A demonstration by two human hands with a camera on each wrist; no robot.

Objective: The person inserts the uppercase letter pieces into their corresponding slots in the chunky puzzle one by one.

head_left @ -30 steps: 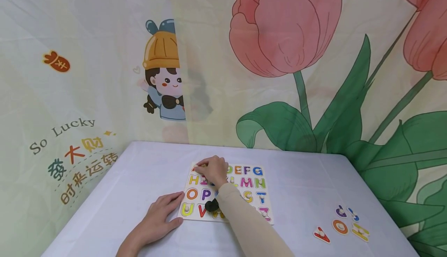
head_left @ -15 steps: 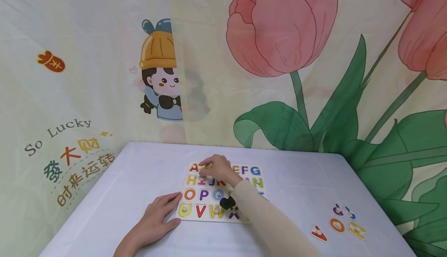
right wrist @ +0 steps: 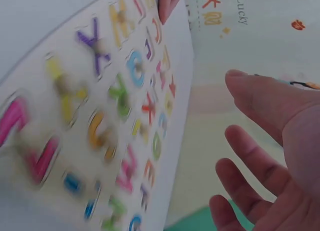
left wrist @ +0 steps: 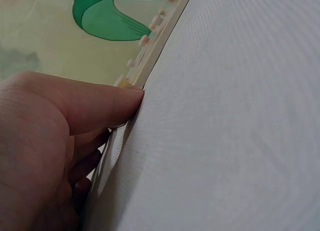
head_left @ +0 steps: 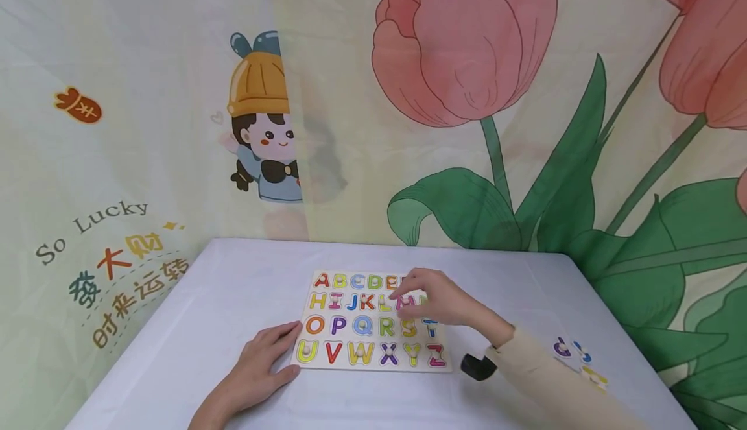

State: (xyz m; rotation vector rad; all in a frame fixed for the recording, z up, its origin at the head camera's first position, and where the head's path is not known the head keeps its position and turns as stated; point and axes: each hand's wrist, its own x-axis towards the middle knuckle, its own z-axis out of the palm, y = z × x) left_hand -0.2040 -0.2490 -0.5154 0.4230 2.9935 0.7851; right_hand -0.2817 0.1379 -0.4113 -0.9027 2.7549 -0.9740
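A letter puzzle board (head_left: 373, 370) lies on the white table, its rows of colored letters carrying small knobs on most pieces. My left hand (head_left: 257, 365) rests at the board's left side, fingers extended; in the left wrist view the thumb (left wrist: 107, 103) touches the board's edge. Above the right part of the board, my right hand (head_left: 446, 297) hovers with its fingers spread and loosely bent. Nothing lies between the right hand's fingers (right wrist: 247, 186) in the right wrist view. The letters H, J, O, P and V on the board show no knob.
Loose knobbed letters lie to the right: a purple P (head_left: 562, 347), a blue J (head_left: 581, 352) and a yellow H (head_left: 594, 377), the last partly covered by the right sleeve (head_left: 554, 378). A printed cloth (head_left: 344, 93) hangs behind the table (head_left: 257, 274).
My right hand has moved right from the board's upper left, uncovering the letters A to D. The right sleeve now hides the loose orange O and red V. The left hand stays in place.
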